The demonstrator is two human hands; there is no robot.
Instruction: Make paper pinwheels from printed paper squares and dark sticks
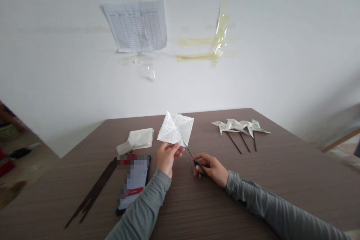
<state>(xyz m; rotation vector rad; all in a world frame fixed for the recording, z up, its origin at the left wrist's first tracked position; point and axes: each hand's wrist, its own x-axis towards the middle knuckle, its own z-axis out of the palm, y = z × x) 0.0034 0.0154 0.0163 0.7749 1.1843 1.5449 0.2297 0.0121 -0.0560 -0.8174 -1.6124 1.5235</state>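
Note:
A square of printed paper [176, 127] with diagonal creases is pinched along its lower edge by my left hand [168, 155]. My right hand [212, 167] grips the black handles of a pair of scissors [192, 155]. The scissors' blades reach the paper's lower right corner; whether they have cut into it is too small to tell. To the left lies a small stack of paper squares [141, 138]. Several paper pinwheels [240, 125] on dark sticks rest at the right of the table.
A phone [135, 183], partly blurred out, lies left of my left forearm on the brown table [281, 180]. Beside it is a bundle of dark sticks [97, 187]. A small translucent piece [123, 147] sits by the stack. Behind the table rises a white wall [253, 63] with a taped-up sheet [137, 26].

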